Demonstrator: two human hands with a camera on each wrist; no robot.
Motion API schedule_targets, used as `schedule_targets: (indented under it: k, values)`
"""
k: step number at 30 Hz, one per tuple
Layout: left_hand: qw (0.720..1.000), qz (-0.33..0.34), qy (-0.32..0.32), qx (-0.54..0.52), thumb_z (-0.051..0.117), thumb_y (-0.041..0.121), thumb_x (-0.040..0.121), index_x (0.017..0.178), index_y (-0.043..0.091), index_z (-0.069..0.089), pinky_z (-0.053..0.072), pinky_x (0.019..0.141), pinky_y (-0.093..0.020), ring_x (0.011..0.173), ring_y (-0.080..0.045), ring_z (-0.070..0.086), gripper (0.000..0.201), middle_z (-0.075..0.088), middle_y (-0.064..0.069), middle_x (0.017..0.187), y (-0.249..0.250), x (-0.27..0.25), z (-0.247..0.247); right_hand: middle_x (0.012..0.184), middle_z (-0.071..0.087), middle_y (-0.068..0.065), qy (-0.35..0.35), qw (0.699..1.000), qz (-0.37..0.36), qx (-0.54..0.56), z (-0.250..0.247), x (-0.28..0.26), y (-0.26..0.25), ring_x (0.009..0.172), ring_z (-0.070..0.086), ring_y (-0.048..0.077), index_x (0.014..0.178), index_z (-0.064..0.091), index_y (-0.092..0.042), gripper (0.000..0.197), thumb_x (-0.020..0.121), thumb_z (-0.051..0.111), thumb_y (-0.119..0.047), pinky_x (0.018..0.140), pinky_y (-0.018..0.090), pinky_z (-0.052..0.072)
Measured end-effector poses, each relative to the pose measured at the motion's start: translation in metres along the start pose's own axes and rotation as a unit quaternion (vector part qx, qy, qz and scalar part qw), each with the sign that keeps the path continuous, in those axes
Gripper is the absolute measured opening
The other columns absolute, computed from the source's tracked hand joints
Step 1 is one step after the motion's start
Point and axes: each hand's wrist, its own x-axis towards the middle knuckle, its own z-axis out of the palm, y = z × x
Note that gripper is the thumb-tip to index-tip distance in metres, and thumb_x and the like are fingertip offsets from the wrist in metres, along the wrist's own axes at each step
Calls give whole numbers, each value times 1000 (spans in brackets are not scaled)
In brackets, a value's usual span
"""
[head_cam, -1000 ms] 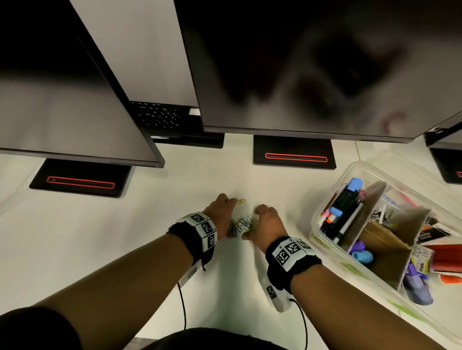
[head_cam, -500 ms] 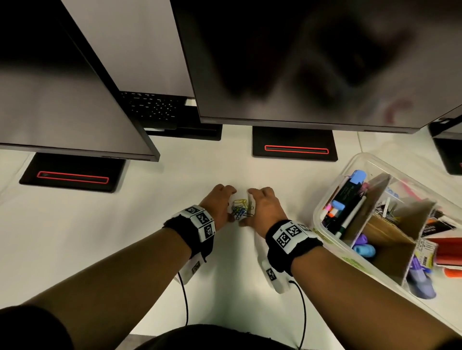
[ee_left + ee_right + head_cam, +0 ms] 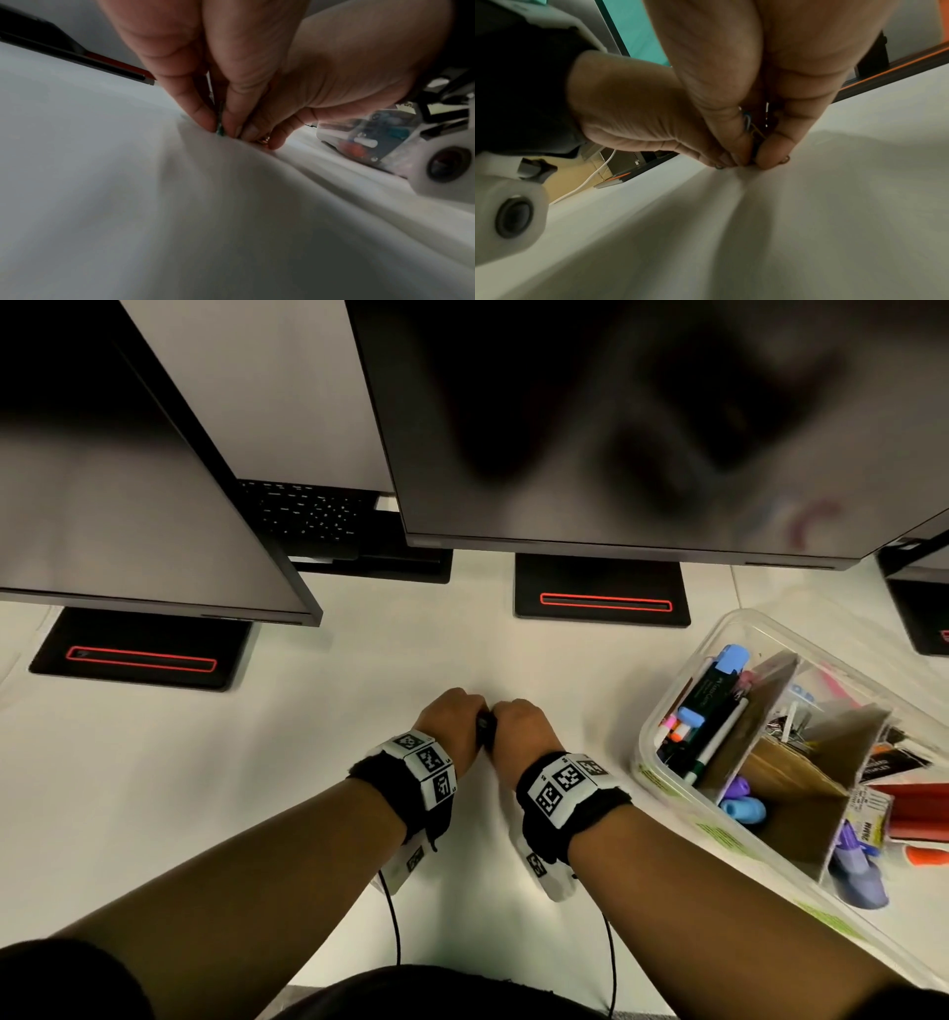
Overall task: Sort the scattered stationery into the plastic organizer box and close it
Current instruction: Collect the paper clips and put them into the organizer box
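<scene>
On the white desk my left hand and right hand are pressed together, fingers curled down onto the surface. Between them they pinch a small heap of coloured paper clips, which the head view hides. In the left wrist view a green clip shows between my left fingertips, with the right hand against them. To the right stands the clear plastic organizer box, open, with cardboard dividers, markers and highlighters inside.
Two large dark monitors overhang the back of the desk, each with a black base with a red line. A black keyboard lies behind them. Wrist-camera cables trail toward the near edge.
Both hands swept inward across the desk and closed together over the paper clips. The clips lay spread and visible between the hands; now they are covered.
</scene>
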Motion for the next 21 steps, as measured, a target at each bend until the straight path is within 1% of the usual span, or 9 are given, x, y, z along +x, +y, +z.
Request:
schedule_targets:
  k: [2, 6, 8, 10, 12, 15, 17, 18, 21]
  values:
    - [1000, -11, -3, 2, 47, 22, 92, 108, 12, 62, 40, 77, -25, 100, -26, 59, 25, 62, -12, 110, 2, -1, -1, 112, 62, 16, 1, 1000, 1, -2, -1, 0, 0, 103, 58, 28, 103, 60, -1, 23, 93, 41, -9, 73, 25, 35]
    - [999, -24, -26, -10, 48, 20, 91, 104, 11, 65, 42, 83, -25, 103, -24, 60, 23, 67, -8, 110, 8, -6, -9, 109, 66, 14, -13, 1000, 11, 4, -7, -3, 0, 103, 60, 27, 101, 64, -2, 23, 92, 44, -11, 82, 27, 45]
    - [999, -21, -26, -24, 51, 18, 89, 102, 10, 67, 43, 87, -25, 105, -24, 60, 22, 68, -8, 110, 13, -10, -16, 106, 67, 12, -12, 1000, 12, 2, -12, -7, 0, 100, 62, 27, 94, 65, -6, 19, 91, 48, -14, 77, 26, 44]
    - [999, -21, -16, -41, 53, 16, 88, 100, 8, 67, 45, 88, -27, 103, -24, 61, 20, 69, -9, 108, 18, -14, -26, 103, 68, 12, 3, 1000, 6, 5, -21, -12, -3, 96, 62, 27, 84, 61, -11, 12, 89, 52, -16, 70, 24, 38]
    - [999, -6, 6, -53, 55, 16, 86, 97, 9, 67, 45, 85, -26, 99, -23, 62, 18, 70, -8, 104, 26, -19, -39, 100, 68, 12, 31, 999, -2, 8, -37, -20, -6, 96, 61, 28, 85, 64, -9, 13, 86, 54, -16, 69, 25, 37]
    - [996, 41, 48, -70, 59, 14, 84, 90, 8, 69, 40, 70, -19, 92, -22, 63, 13, 72, -8, 93, 43, -25, -64, 98, 69, 12, 90, 996, -12, 24, -68, -34, -10, 94, 62, 29, 91, 69, -4, 18, 83, 54, -12, 76, 28, 43]
    - [992, 73, 66, -79, 62, 12, 82, 87, 7, 70, 38, 60, -15, 86, -20, 63, 11, 72, -8, 88, 60, -29, -80, 96, 70, 11, 121, 992, -18, 26, -90, -46, -10, 92, 62, 27, 91, 70, -5, 18, 84, 55, -11, 73, 26, 41]
    - [990, 87, 72, -83, 63, 11, 81, 86, 7, 71, 38, 61, -14, 83, -19, 62, 10, 72, -8, 87, 70, -30, -87, 96, 70, 11, 134, 991, -15, 26, -102, -53, -8, 92, 62, 26, 92, 70, -5, 18, 84, 55, -12, 71, 23, 39]
    - [986, 125, 79, -81, 68, 12, 78, 83, 7, 70, 40, 66, -21, 76, -15, 57, 8, 71, -7, 86, 103, -31, -99, 96, 70, 11, 158, 987, 6, 36, -132, -71, 4, 93, 62, 26, 92, 72, -6, 17, 84, 58, -12, 72, 22, 38]
